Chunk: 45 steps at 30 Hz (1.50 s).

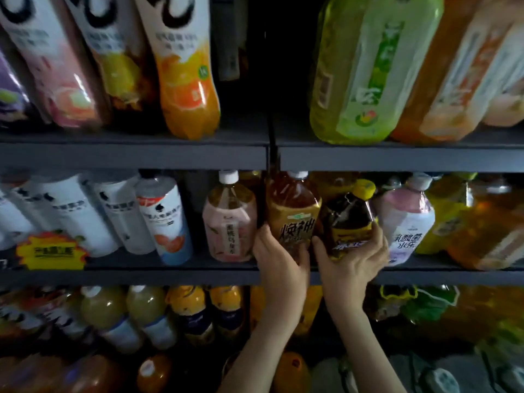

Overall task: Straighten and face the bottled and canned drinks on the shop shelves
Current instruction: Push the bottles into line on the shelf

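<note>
On the middle shelf [170, 275] my left hand [279, 258] grips the base of an amber tea bottle [293, 211] with a yellow label and a white cap. Right beside it, my right hand [353, 258] holds a dark tea bottle [348, 218] with a yellow cap, which leans slightly to the right. A pink-labelled bottle [229, 222] stands to the left of them, and a pink-and-white bottle [404, 219] to the right.
Large juice and green tea bottles fill the top shelf [133, 154]. White-labelled bottles [163, 219] and a yellow price tag [51, 252] sit at the middle left. Orange bottles crowd the middle right. The shelf below holds several yellowish and orange-capped bottles [147, 316].
</note>
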Available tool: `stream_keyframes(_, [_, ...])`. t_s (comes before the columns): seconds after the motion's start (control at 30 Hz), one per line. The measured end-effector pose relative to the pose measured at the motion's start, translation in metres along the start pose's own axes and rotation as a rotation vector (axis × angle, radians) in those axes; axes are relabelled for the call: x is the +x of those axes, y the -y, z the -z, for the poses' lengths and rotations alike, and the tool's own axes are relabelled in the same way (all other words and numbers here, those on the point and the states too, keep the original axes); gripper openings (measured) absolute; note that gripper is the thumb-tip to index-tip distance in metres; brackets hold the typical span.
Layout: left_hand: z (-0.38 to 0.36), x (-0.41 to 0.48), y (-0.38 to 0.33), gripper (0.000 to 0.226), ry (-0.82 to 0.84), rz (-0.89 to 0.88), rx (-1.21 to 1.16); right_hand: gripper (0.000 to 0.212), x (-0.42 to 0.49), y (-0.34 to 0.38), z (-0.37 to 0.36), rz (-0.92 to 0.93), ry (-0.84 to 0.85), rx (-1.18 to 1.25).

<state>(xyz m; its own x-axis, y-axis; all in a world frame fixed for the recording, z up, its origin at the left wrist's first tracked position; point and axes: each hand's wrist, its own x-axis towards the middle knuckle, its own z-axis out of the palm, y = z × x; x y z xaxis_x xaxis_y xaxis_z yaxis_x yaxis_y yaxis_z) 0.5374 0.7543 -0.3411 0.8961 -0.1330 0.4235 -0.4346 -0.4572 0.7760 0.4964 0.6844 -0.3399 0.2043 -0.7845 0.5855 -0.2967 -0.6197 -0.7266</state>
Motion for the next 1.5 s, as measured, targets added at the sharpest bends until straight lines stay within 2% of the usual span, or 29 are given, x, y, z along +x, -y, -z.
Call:
stream_keyframes(0.13, [-0.037,0.004,0.016,0.094,-0.217,-0.126,0.029,0.094,-0.002,-0.020,-0.017,0.120,-0.136,0.027])
stream_keyframes(0.23, [-0.051,0.007,0.027,0.109,-0.267,-0.180,0.033,0.099,-0.004,-0.036,-0.028,0.111,-0.177,0.031])
stream_keyframes(0.5, [-0.048,0.005,0.026,0.117,-0.218,-0.123,0.053,0.109,-0.006,-0.046,-0.038,0.037,-0.152,0.074])
stream_keyframes(0.7, [-0.029,0.002,0.016,0.115,-0.045,-0.050,0.032,0.112,-0.009,-0.042,-0.034,0.029,-0.116,0.062])
stream_keyframes(0.77, [-0.023,0.001,0.013,0.110,-0.016,-0.059,0.043,0.104,-0.016,-0.035,-0.027,0.112,-0.153,0.061])
stream_keyframes(0.83, [-0.014,-0.003,0.013,0.100,-0.036,-0.113,0.092,0.087,-0.026,-0.025,-0.022,0.236,-0.192,0.121])
stream_keyframes(0.93, [0.004,-0.007,0.023,0.078,-0.183,-0.257,0.110,0.073,-0.038,-0.010,-0.020,0.323,-0.120,0.319])
stream_keyframes(1.0, [0.014,-0.003,0.037,0.067,-0.334,-0.279,0.104,0.078,-0.045,-0.003,-0.026,0.329,-0.021,0.363])
stream_keyframes(1.07, [0.021,0.008,0.052,0.068,-0.431,-0.227,0.131,0.089,-0.051,0.001,-0.037,0.295,0.078,0.328])
stream_keyframes(1.17, [0.029,0.029,0.065,0.091,-0.347,-0.092,0.101,0.105,-0.055,0.009,-0.049,0.183,0.192,0.299])
stream_keyframes(1.3, [0.033,0.049,0.068,0.118,-0.198,-0.009,-0.013,0.111,-0.049,0.017,-0.057,0.060,0.208,0.256])
stream_keyframes(1.4, [0.035,0.056,0.064,0.123,-0.172,0.062,-0.040,0.109,-0.047,0.020,-0.059,0.038,0.202,0.221])
stream_keyframes(1.5, [0.042,0.051,0.065,0.113,-0.232,0.040,-0.050,0.106,-0.044,0.021,-0.058,0.038,0.194,0.187])
